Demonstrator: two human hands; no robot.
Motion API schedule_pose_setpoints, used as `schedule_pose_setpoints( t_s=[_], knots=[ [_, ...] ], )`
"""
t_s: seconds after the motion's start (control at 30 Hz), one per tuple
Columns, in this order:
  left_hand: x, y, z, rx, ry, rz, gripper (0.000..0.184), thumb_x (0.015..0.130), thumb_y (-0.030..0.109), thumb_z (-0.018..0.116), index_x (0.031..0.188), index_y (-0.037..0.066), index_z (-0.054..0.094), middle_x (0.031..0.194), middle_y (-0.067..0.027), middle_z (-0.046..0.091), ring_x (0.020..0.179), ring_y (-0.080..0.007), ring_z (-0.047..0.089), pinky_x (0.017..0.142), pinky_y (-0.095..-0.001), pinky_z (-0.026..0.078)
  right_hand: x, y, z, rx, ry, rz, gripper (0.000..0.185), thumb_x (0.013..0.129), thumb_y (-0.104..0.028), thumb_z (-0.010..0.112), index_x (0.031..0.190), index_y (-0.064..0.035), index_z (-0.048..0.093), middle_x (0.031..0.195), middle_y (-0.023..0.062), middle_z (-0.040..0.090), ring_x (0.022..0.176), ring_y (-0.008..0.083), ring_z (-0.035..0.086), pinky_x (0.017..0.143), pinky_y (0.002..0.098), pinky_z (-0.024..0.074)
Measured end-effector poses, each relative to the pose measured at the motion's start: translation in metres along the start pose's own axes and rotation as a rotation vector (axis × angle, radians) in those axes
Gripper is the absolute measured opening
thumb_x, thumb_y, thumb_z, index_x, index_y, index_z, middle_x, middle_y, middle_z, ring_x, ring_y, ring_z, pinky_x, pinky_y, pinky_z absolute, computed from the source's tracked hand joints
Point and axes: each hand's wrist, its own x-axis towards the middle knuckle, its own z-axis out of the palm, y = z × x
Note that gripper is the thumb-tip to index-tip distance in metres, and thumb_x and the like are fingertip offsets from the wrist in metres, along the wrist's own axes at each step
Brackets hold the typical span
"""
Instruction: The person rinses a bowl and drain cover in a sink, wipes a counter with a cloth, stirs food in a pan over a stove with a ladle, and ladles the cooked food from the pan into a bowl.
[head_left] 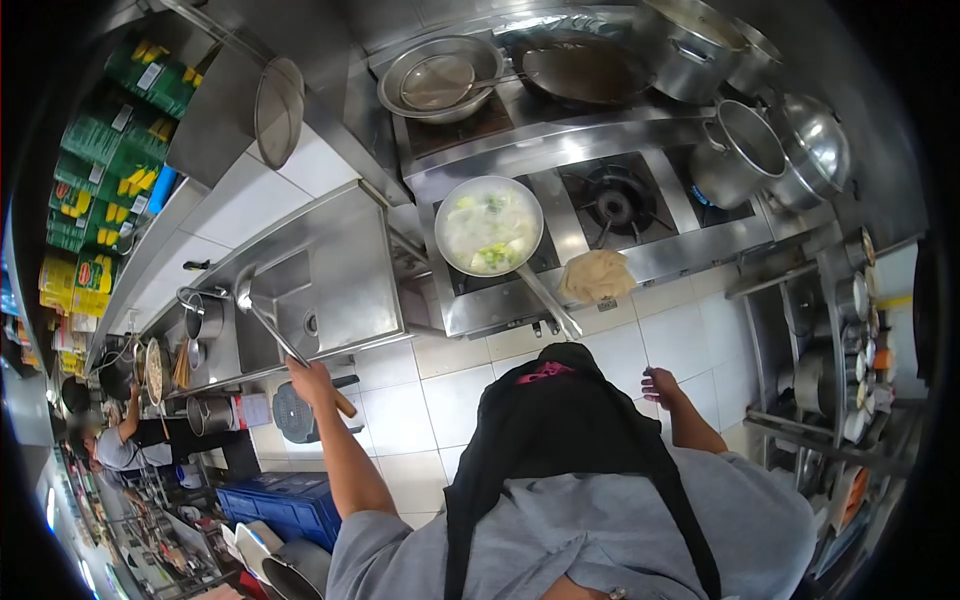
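My left hand [312, 384] is wrapped round the handle of a long metal ladle [268, 322], whose bowl is over the sink area at the left. My right hand [660, 386] hangs in the air in front of the stove, right of my black apron; its fingers are curled, and what they hold, if anything, is too small to name. A frying pan [489, 226] with steaming pale and green food sits on the left front burner, its handle pointing toward me. Beside that handle lies a crumpled tan cloth [596, 276] on the stove's front edge.
A steel sink [290, 310] is at the left. Pots, including a tall one [740, 155], stand at the right of the stove, with a wok [585, 72] behind. A shelf rack [800, 430] is on the right. Another person [120, 445] stands far left, near a blue crate [285, 508].
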Motion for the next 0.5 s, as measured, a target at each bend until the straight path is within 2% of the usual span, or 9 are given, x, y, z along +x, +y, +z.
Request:
schedule_pose_setpoints(
  t_s=[0.07,0.13,0.2,0.33,0.4,0.43,0.47,0.5],
  knots=[
    [-0.018,-0.018,0.040,-0.222,0.204,0.235,0.054,0.088,0.011,0.062,0.137,-0.002,0.047,0.103,-0.0240,0.069,0.088,-0.0403,0.069,0.076,-0.0482,0.055,-0.007,-0.007,0.001,0.024,0.010,-0.004,0.033,0.099,-0.042,0.056,0.113,-0.0128,0.061,0.096,0.0050,0.063,0.080,0.0191,0.061,0.071,0.0379,0.0519],
    [-0.051,0.024,0.017,-0.652,-0.310,-0.017,0.057,0.090,0.005,0.064,0.143,-0.002,0.044,0.089,-0.0133,0.066,0.062,-0.0212,0.063,0.054,-0.0363,0.052,-0.009,-0.012,0.003,0.006,0.008,-0.014,0.031,0.099,-0.041,0.056,0.113,-0.0127,0.061,0.096,0.0051,0.063,0.080,0.0192,0.061,0.071,0.0380,0.0519],
    [-0.091,0.060,0.022,-0.853,-0.404,-0.098,0.053,0.095,0.006,0.063,0.145,-0.001,0.044,0.078,-0.0034,0.057,0.051,-0.0067,0.049,0.042,-0.0248,0.041,-0.010,-0.012,0.006,0.004,0.010,-0.007,0.031,0.099,-0.040,0.057,0.112,-0.0128,0.061,0.096,0.0050,0.063,0.080,0.0193,0.061,0.071,0.0381,0.0519],
    [-0.134,0.119,0.031,-0.976,-0.748,-0.031,0.058,0.097,0.011,0.065,0.149,0.001,0.041,0.073,0.0004,0.055,0.050,-0.0063,0.047,0.042,-0.0240,0.040,-0.008,-0.007,0.010,-0.017,0.004,0.021,0.030,0.099,-0.040,0.057,0.112,-0.0130,0.061,0.096,0.0048,0.063,0.081,0.0196,0.061,0.071,0.0382,0.0518],
    [-0.148,0.143,0.045,-0.982,-0.796,0.002,0.058,0.097,0.010,0.064,0.149,0.002,0.042,0.073,0.0014,0.053,0.051,-0.0046,0.046,0.042,-0.0234,0.038,-0.009,-0.007,0.010,-0.016,0.005,0.018,0.030,0.099,-0.040,0.057,0.112,-0.0131,0.061,0.096,0.0047,0.063,0.081,0.0196,0.061,0.071,0.0383,0.0519],
    [-0.147,0.153,0.051,-0.928,-0.879,0.034,0.058,0.096,0.013,0.065,0.148,0.000,0.044,0.078,-0.0045,0.062,0.057,-0.0128,0.056,0.050,-0.0302,0.047,-0.008,-0.006,0.010,-0.014,0.006,0.020,0.030,0.099,-0.040,0.057,0.112,-0.0129,0.061,0.096,0.0047,0.063,0.081,0.0197,0.061,0.071,0.0382,0.0519],
    [-0.146,0.156,0.071,-0.929,-0.883,0.038,0.058,0.096,0.013,0.065,0.148,0.000,0.044,0.078,-0.0045,0.062,0.057,-0.0128,0.056,0.050,-0.0302,0.047,-0.009,-0.005,0.009,-0.012,0.008,0.023,0.030,0.099,-0.040,0.057,0.111,-0.0127,0.060,0.096,0.0047,0.063,0.080,0.0197,0.061,0.071,0.0382,0.0520],
    [-0.146,0.168,0.081,-0.784,-0.763,0.220,0.058,0.094,0.016,0.066,0.146,-0.001,0.045,0.085,-0.0109,0.066,0.063,-0.0206,0.061,0.059,-0.0344,0.051,-0.010,-0.005,0.008,-0.007,0.011,0.022,0.030,0.099,-0.040,0.057,0.111,-0.0127,0.060,0.096,0.0047,0.063,0.080,0.0197,0.061,0.071,0.0382,0.0520]
  ],
)
